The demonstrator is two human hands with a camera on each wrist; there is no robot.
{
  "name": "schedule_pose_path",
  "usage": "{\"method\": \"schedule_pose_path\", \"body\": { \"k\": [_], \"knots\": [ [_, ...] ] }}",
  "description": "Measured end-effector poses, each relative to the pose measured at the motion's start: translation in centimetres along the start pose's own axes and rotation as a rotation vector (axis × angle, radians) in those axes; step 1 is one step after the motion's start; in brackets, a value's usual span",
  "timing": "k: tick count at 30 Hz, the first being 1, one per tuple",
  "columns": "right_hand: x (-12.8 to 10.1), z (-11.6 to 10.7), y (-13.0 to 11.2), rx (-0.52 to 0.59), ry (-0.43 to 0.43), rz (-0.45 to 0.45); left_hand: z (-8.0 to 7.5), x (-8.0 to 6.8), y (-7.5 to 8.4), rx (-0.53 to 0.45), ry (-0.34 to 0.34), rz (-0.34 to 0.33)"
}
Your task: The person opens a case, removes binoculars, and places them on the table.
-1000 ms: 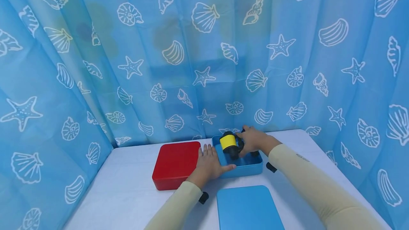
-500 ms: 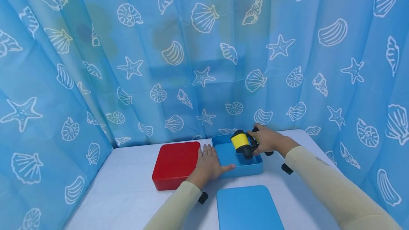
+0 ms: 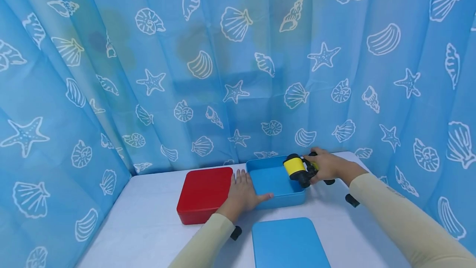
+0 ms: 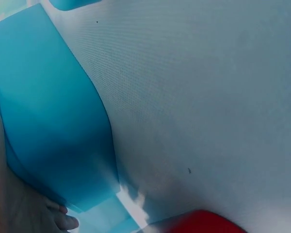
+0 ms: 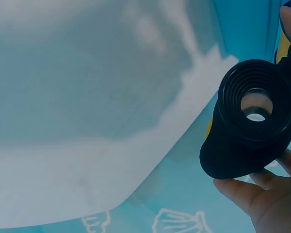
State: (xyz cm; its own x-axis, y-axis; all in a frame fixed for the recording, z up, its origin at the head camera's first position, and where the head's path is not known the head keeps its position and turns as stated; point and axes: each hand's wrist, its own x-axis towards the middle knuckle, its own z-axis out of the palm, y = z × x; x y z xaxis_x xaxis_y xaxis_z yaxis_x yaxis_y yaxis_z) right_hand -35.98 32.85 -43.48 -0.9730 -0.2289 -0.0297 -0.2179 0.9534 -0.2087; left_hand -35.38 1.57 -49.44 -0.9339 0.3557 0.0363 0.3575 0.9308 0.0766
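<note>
Yellow-and-black binoculars (image 3: 296, 167) are gripped in my right hand (image 3: 327, 166), over the right side of an open blue box (image 3: 282, 200). In the right wrist view one black eyepiece (image 5: 254, 104) faces the camera, and fingers curl round the barrel. My left hand (image 3: 243, 191) rests with spread, straight fingers on the box's left rim, its thumb along the front edge. From the left wrist, the box's blue outer wall (image 4: 53, 111) fills the left side, with part of the left hand (image 4: 34, 208) below it. The box's inside shows a bare blue floor.
A shut red box (image 3: 205, 189) sits left of the blue one, close to the left hand. A flat blue lid (image 3: 288, 243) lies in front on the white table (image 3: 141, 218). A shell-patterned blue curtain (image 3: 208, 94) hangs behind and at both sides.
My right hand has carried the binoculars rightward, from inside the blue box to over its right edge. The left hand has stayed at the box's left rim.
</note>
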Motion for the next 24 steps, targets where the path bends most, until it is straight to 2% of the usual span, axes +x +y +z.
{"method": "schedule_pose_path", "body": {
  "k": [6,17,24],
  "knots": [
    [-0.4,0.3,1.8,-0.018,0.015,0.017,0.1,0.0,0.1,0.002,-0.001,0.006],
    [-1.5,2.3,5.0,0.023,-0.030,0.124,0.5,-0.1,-0.3,0.021,0.021,0.011],
    [-2.2,3.4,6.4,0.044,-0.058,0.145,0.6,-0.2,-0.3,0.001,0.029,0.027]
  ]
}}
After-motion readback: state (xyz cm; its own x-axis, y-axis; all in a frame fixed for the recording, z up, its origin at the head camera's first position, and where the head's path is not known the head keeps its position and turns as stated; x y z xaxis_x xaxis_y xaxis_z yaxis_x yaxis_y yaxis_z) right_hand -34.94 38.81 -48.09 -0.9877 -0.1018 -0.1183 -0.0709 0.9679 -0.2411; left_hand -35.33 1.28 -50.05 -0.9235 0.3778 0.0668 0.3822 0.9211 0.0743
